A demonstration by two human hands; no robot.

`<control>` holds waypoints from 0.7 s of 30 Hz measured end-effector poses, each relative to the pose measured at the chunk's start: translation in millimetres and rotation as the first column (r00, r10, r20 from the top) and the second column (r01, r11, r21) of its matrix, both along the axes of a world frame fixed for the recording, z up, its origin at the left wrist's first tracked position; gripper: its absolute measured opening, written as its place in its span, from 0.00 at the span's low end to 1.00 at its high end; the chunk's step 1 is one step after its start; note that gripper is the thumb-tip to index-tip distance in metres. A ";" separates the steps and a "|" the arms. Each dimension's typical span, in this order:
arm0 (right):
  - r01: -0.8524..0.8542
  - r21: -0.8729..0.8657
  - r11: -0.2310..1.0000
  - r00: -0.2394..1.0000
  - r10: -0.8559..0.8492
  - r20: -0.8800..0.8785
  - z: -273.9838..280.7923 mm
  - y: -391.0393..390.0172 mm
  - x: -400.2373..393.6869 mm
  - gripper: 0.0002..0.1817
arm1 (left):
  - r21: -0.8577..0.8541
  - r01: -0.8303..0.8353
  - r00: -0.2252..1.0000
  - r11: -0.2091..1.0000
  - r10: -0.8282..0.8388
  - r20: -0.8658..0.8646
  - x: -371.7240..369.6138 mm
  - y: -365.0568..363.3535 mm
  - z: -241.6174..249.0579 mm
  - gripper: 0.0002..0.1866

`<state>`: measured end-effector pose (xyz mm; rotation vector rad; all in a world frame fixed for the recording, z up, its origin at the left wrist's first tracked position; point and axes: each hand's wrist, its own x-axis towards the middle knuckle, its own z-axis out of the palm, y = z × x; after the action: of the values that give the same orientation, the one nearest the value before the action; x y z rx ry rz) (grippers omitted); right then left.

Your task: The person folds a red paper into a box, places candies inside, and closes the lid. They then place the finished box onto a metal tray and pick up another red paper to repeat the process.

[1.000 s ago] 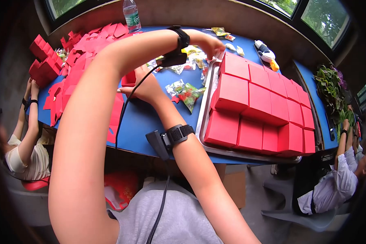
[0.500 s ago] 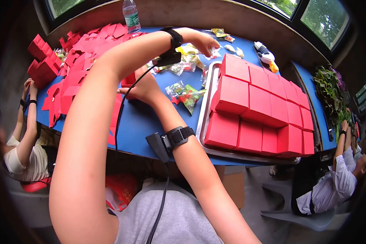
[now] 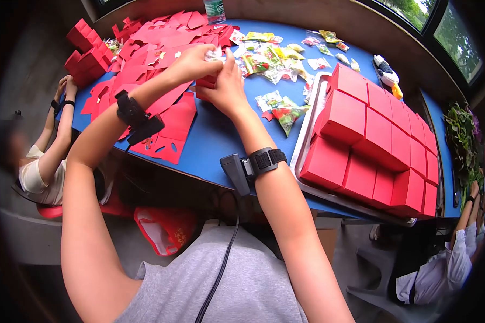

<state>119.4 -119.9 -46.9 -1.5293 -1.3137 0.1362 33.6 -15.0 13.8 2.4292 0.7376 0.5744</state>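
My left hand (image 3: pixel 195 64) is closed on a small whitish packet (image 3: pixel 214 55), directly over a small red box (image 3: pixel 206 85). The box sits in my right hand (image 3: pixel 227 86), whose fingers wrap its side; most of the box is hidden by both hands. Just right of my hands lies a spread of small clear and coloured packets (image 3: pixel 264 60). Flat red cut-out sheets (image 3: pixel 170 121) lie to the left, partly beneath my left forearm.
A metal tray (image 3: pixel 306 129) bears stacked red boxes (image 3: pixel 380 134) on the right. A bottle (image 3: pixel 214 11) stands at the back. More red boxes (image 3: pixel 86 59) and a co-worker's hands (image 3: pixel 66 86) are at left. Greenery (image 3: pixel 461 134) and another person (image 3: pixel 452 258) are at far right.
My left hand has come back from the packets to the box with a packet in its fingers. My right hand still holds the box. The view has shifted, so the table appears further right.
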 end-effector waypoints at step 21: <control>0.010 0.064 0.998 0.987 -0.020 0.162 4.4 -4.2 7.4 0.38 | 0.169 0.110 0.978 0.979 -0.076 -0.192 -26.6 -20.1 34.5 0.11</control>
<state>126.8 -124.2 -42.4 -1.5215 -1.4208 -0.0398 6.9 -35.1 48.3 2.6960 0.6654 0.3966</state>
